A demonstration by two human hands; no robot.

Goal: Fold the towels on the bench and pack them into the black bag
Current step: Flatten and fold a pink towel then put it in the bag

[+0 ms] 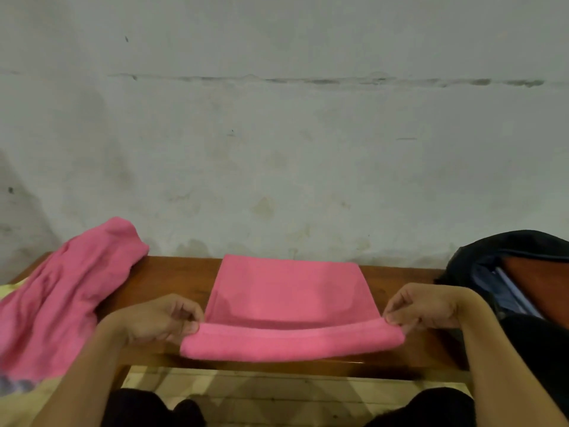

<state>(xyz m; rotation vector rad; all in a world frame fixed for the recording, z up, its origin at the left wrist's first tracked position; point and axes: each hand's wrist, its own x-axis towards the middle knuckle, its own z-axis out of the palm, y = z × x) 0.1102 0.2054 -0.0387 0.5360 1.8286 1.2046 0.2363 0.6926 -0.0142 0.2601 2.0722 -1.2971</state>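
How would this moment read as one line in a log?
step: folding | left hand: pinches pink towel corner | right hand: pinches other corner | unfolded pink towel: left | black bag: open, right

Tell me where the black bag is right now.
In the head view, the black bag sits at the far right end of the wooden bench, against the wall, its mouth open just beyond the right hand.
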